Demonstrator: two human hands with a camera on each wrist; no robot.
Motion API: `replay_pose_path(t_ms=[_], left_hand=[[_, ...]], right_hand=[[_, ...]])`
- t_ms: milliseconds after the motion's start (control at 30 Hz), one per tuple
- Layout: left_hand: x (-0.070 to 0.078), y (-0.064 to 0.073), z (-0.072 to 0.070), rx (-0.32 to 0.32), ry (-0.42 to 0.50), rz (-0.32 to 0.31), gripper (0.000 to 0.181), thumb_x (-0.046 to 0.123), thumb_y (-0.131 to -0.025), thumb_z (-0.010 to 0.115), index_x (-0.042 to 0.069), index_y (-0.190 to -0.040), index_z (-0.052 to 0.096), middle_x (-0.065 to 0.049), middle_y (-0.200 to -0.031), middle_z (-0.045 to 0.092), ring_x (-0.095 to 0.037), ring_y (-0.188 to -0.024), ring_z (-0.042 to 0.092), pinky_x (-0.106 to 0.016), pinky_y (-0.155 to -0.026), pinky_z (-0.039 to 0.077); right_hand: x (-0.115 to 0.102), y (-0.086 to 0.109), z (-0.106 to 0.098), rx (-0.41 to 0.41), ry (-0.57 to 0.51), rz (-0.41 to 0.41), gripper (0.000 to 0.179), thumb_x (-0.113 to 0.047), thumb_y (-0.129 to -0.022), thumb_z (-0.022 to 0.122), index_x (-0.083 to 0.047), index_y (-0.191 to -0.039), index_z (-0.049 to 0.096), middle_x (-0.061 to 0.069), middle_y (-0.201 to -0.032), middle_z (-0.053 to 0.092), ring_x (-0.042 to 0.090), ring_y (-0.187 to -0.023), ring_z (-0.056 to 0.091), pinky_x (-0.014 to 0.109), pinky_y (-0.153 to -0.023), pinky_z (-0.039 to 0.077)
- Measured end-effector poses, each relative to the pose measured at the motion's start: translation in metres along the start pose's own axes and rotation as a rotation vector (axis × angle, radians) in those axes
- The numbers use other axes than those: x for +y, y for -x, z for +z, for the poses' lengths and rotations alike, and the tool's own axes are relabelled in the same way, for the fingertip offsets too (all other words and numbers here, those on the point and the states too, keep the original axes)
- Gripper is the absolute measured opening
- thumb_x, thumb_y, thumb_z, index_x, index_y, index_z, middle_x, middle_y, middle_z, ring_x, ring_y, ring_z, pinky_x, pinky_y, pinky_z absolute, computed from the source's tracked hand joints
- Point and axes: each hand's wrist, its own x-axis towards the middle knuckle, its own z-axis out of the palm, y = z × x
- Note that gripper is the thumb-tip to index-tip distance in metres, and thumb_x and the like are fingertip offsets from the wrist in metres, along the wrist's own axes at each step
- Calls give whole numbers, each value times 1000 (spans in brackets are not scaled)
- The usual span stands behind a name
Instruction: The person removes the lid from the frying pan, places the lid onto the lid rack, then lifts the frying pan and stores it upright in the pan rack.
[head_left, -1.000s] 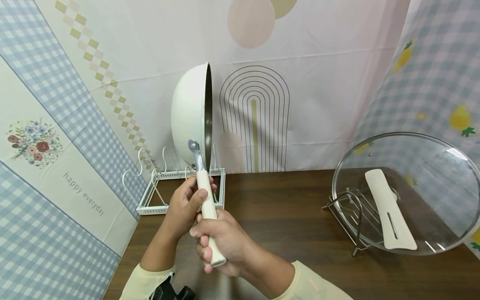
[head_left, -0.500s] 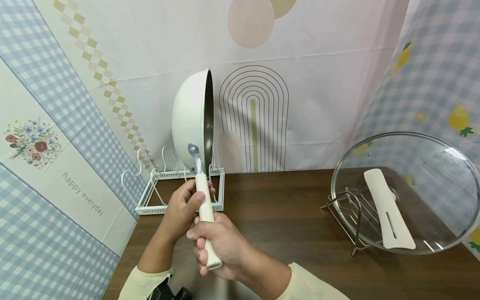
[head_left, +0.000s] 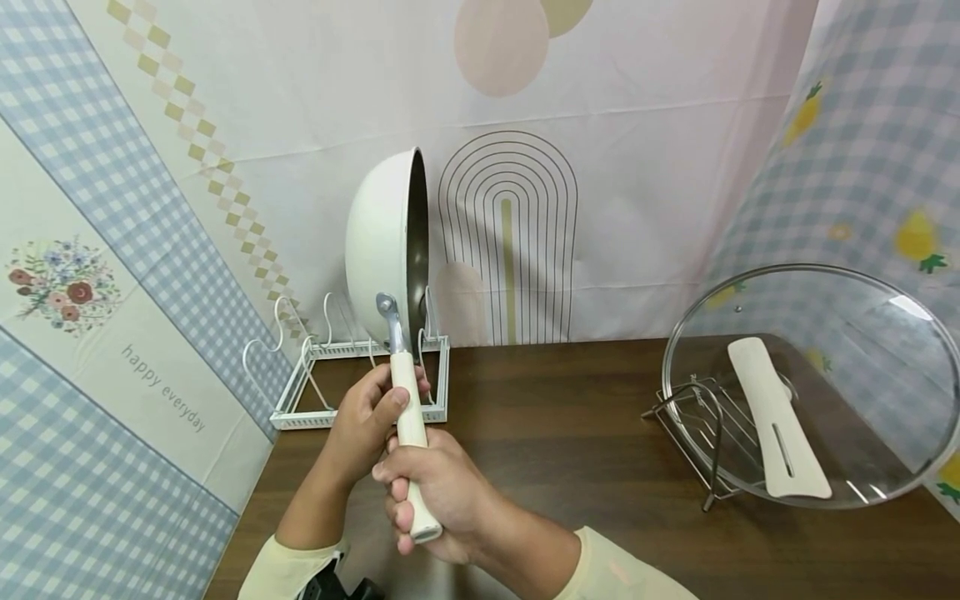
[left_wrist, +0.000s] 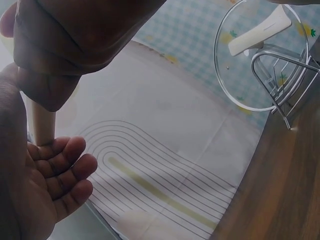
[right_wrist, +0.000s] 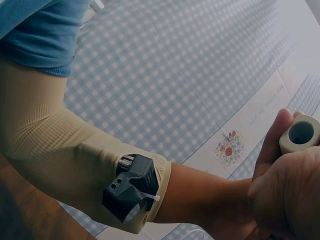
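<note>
A deep white frying pan (head_left: 378, 242) with a dark inside stands on edge, its opening facing right. Its lower part is among the wire dividers at the right end of a white rack (head_left: 303, 421); whether it touches the rack's base is hidden. My left hand (head_left: 371, 417) holds the cream handle (head_left: 409, 417) near the metal joint, thumb on the handle. Lower down, my right hand (head_left: 442, 492) grips the handle's end. Fingers of the left hand (left_wrist: 60, 170) curl at the handle in the left wrist view. The hollow handle end (right_wrist: 301, 132) shows in the right wrist view.
At the right, a glass lid (head_left: 862, 367) leans in a small metal stand (head_left: 720, 442), with a cream slotted spatula (head_left: 780, 421) in front of it. A patterned cloth wall (head_left: 637, 208) backs the brown wooden table (head_left: 555, 417).
The frying pan has come down a little, deeper between the rack's dividers. Both hands keep their hold on the handle. The lid and spatula stay put.
</note>
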Motion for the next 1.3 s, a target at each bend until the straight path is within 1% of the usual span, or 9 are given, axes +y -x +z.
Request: replay_pose_path(t_ms=[167, 233, 333, 467, 567, 700, 800, 1033, 1300], left_hand=[[-2, 2, 0, -4, 14, -1, 30, 20, -91, 46, -2, -109, 57, -18, -99, 62, -22, -84, 58, -29, -67, 49], [-3, 2, 0, -11, 27, 6, 32, 23, -92, 47, -2, -109, 57, -20, -99, 61, -22, -85, 57, -29, -68, 49], [-5, 3, -1, -20, 30, 29, 33, 26, -94, 48, -3, -109, 57, -20, -99, 61, -25, -88, 56, -29, -74, 48], [-7, 4, -1, -26, 36, 37, 35, 27, -95, 48, -3, -110, 57, -19, -100, 61, -29, -91, 56, -28, -78, 47], [-8, 5, -2, -25, 44, 23, 34, 26, -94, 48, -3, -111, 57, -21, -100, 61, -26, -88, 56, -28, -73, 48], [-9, 6, -2, -20, 46, 19, 33, 23, -94, 47, -4, -110, 57, -19, -100, 61, -23, -88, 56, -28, -74, 48], [-10, 7, -2, -15, 47, 13, 33, 22, -93, 47, -5, -110, 56, -18, -100, 60, -22, -92, 57, -27, -79, 47], [-12, 8, -2, -21, 59, -3, 35, 24, -93, 48, -3, -113, 56, -23, -100, 61, -20, -85, 57, -27, -71, 48], [-13, 11, 0, -4, 49, -22, 30, 19, -92, 47, -3, -110, 57, -17, -99, 63, -19, -83, 58, -28, -69, 49]], right_hand=[[1, 0, 0, -6, -12, 11, 12, -5, -74, 58, -8, -79, 47, -5, -49, 43, 6, -35, 44, 23, -32, 40], [2, 0, 0, 0, -13, 15, 13, -5, -74, 58, -8, -80, 47, -5, -50, 42, 6, -35, 44, 23, -32, 40], [4, -1, 0, 15, -14, 12, 12, -5, -74, 58, -7, -81, 48, -5, -50, 42, 6, -35, 43, 23, -31, 40], [6, -1, 1, 13, -19, 9, 14, -5, -73, 58, -7, -83, 48, -5, -50, 42, 7, -35, 43, 23, -31, 40], [7, -1, 1, 9, -23, 8, 14, -5, -73, 58, -7, -83, 48, -5, -50, 42, 6, -35, 44, 23, -31, 40], [7, -2, 1, 10, -19, 9, 13, -5, -74, 58, -10, -80, 47, -5, -50, 42, 6, -35, 43, 22, -31, 39], [8, -2, 1, 9, -14, 11, 14, -6, -75, 57, -12, -77, 45, -5, -51, 40, 5, -35, 43, 22, -31, 39], [10, -2, 0, 13, -8, 9, 12, -5, -74, 57, -10, -80, 47, -5, -50, 40, 6, -35, 42, 22, -31, 39], [12, -3, -2, 10, -14, 14, 13, -5, -74, 57, -9, -81, 46, -5, -50, 40, 6, -35, 42, 22, -31, 39]])
